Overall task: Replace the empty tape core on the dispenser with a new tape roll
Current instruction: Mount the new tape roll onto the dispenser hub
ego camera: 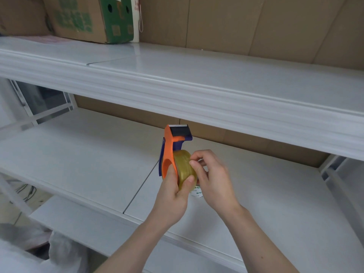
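Label under hands, unreadable

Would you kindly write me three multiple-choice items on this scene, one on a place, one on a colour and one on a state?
1. Where does the green-printed cardboard box stand?
A. upper shelf, far left
B. lower shelf
C. the floor

2. What colour is the dispenser frame?
A. orange
B. yellow
C. white

3. What is on the dispenser now?
A. nothing
B. a bare core
C. a tape roll

Answers: 1 A, it rests on the upper shelf at top left. 2 A, its side plate is orange. 3 C, a yellowish roll sits on it, held by the left hand and touched by the right hand.
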